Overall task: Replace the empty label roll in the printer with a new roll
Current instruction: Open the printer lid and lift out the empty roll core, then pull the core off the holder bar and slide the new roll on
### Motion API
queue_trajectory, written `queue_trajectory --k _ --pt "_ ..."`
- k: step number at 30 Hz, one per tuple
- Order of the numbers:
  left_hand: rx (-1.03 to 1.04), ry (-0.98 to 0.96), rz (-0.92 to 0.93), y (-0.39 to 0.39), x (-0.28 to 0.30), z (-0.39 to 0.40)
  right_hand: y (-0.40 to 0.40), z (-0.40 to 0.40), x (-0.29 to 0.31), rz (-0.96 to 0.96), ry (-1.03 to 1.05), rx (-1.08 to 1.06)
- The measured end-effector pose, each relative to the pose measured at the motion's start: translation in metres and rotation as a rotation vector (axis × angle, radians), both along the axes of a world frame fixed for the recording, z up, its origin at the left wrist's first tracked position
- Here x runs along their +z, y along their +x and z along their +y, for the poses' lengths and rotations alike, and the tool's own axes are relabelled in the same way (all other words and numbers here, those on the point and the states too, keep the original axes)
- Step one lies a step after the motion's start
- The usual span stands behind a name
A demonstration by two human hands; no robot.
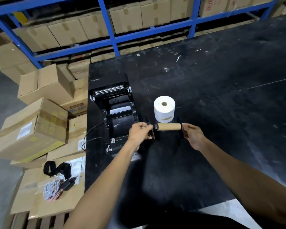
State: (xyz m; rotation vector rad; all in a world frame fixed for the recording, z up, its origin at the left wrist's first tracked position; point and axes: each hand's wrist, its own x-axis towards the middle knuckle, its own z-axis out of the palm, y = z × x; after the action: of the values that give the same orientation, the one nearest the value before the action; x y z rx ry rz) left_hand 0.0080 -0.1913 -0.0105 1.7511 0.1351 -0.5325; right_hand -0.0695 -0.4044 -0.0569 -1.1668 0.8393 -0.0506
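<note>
A black table [221, 96] fills the centre and right of the frame. On it, left of centre, stands an open printer [117, 109]; just right, an upright white roll [164, 111].

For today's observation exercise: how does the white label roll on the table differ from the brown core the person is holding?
The white label roll is fat and full of labels; the brown core is thin and bare cardboard. The roll stands on end on the black table, untouched; the core lies level on a black spindle, held between the left hand and right hand. Both are cylinders.
</note>
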Motion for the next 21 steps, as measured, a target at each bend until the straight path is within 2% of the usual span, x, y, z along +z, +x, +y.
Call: queue_trajectory --k 3,9,14,17,21 --pt "0.001 0.136 0.024 -0.024 -0.024 -0.024 -0.020 -0.032 -0.013 0.085 -0.032 -0.002" --pt "-0.008 0.532 0.048 -0.073 -0.065 -0.047 -0.033 -0.056 -0.035 0.211 -0.111 0.058" --pt "-0.028 0.786 -0.106 -0.099 -0.075 -0.059 -0.037 -0.053 -0.045 0.240 -0.106 0.105" --pt "-0.083 0.884 -0.175 -0.105 -0.079 -0.063 -0.035 -0.054 -0.052 0.234 -0.124 0.133" --pt "-0.082 0.921 -0.197 -0.105 -0.081 -0.062 -0.031 -0.059 -0.056 0.215 -0.169 0.164"
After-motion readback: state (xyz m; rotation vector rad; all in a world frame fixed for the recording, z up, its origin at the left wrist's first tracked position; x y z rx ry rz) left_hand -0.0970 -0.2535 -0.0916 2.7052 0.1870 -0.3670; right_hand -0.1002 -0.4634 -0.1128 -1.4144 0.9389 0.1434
